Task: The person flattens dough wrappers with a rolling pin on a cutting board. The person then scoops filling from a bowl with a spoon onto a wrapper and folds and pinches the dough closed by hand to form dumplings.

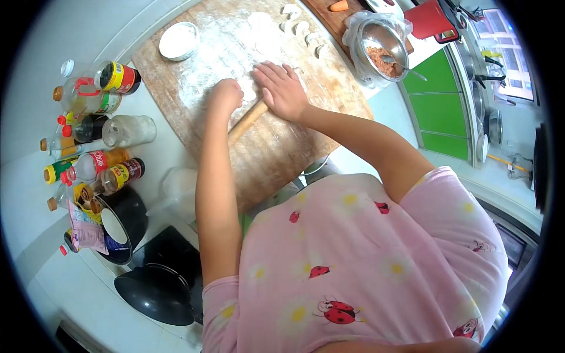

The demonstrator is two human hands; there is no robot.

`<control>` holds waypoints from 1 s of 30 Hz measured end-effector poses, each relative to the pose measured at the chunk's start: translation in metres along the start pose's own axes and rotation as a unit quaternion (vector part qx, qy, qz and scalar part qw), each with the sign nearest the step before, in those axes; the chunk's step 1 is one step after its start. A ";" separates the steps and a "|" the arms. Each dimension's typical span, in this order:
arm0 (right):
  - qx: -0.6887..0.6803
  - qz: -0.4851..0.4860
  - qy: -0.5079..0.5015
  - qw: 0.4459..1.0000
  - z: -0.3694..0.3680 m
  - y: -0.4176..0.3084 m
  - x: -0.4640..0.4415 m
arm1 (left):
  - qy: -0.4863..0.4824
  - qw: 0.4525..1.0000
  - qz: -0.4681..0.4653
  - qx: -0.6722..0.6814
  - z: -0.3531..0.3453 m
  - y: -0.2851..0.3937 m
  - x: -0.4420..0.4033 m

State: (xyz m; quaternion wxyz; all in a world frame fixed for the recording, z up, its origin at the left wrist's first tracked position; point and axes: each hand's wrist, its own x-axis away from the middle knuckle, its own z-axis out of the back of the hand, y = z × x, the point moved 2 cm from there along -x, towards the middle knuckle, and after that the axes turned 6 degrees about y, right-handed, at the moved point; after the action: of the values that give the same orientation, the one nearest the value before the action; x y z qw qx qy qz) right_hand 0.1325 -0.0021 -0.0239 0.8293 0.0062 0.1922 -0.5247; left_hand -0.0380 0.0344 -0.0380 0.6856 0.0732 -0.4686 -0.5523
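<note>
On the floured wooden board (265,153), a wooden rolling pin (247,122) lies at a slant, its far end under my right palm. My right hand (282,91) rests flat on it with fingers stretched out. My left hand (226,96) is closed, its thumb and fingertips at the edge of a small round dough wrapper (249,94). Part of that wrapper is hidden by the fingers. Flattened rounds of dough (259,21) and several folded dumplings (301,27) sit toward the far side of the board. A white bowl (179,41) stands at its far left corner.
Several sauce bottles (120,77) and a glass jar (132,130) line the left wall. A black wok (156,294) is at lower left. At right stand a metal bowl of filling (382,56) with a spoon, a red container (428,22) and a carrot piece (339,6).
</note>
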 end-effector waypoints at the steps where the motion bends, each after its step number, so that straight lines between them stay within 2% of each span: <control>1: -0.007 0.006 0.011 1.000 0.000 0.000 0.002 | -0.021 0.995 0.055 0.080 -0.001 0.000 0.004; 2: -0.014 0.011 0.022 1.000 0.000 0.001 0.002 | -0.013 0.999 0.019 0.029 -0.001 0.003 0.003; 3: 0.042 0.039 0.034 0.998 -0.011 0.001 -0.013 | -0.006 1.000 -0.018 -0.023 -0.001 0.006 0.000; 5: 0.003 0.021 0.072 0.997 -0.021 -0.002 -0.038 | 0.038 0.992 -0.069 -0.096 0.004 0.021 0.009; 6: 0.004 0.015 0.096 0.995 -0.025 -0.003 -0.042 | 0.027 0.996 -0.043 -0.069 0.006 0.019 0.007; 8: 0.004 0.013 0.058 0.998 -0.011 -0.006 -0.011 | -0.001 1.000 0.010 -0.017 0.006 0.010 0.004; 12: 0.009 0.024 0.039 0.999 0.000 -0.004 0.006 | -0.056 0.994 0.053 0.075 0.005 0.001 0.011; 13: 0.058 0.044 0.028 0.997 -0.006 -0.006 -0.009 | -0.042 0.999 -0.004 0.017 0.003 0.002 0.005; 14: 0.008 0.025 0.028 0.999 -0.010 -0.006 -0.028 | -0.030 0.999 -0.015 -0.001 0.001 0.000 0.001; 16: 0.006 0.018 0.073 0.997 -0.018 -0.010 -0.041 | -0.006 0.999 -0.037 -0.039 0.002 -0.001 -0.002; 17: 0.003 0.018 0.060 0.998 -0.015 -0.010 -0.030 | 0.006 0.997 -0.050 -0.060 0.004 -0.001 -0.003; 21: -0.019 0.027 0.031 0.999 0.001 -0.005 0.011 | -0.025 0.993 0.081 0.088 0.002 -0.011 0.003; 24: 0.000 0.039 0.040 0.998 -0.011 -0.009 -0.017 | -0.002 0.998 -0.060 -0.019 -0.007 -0.012 -0.010; 26: 0.021 0.024 0.070 0.997 -0.012 -0.014 -0.033 | 0.017 0.999 -0.030 -0.018 0.004 0.003 0.008; 30: -0.018 0.023 0.033 0.999 0.000 -0.011 0.013 | -0.004 0.997 0.040 0.067 0.007 -0.001 0.008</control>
State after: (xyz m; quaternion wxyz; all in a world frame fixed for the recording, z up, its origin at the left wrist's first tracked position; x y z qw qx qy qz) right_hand 0.1276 -0.0180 -0.0264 0.8341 0.0129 0.2291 -0.5017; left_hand -0.0445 0.0301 -0.0297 0.6985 0.0982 -0.5100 -0.4923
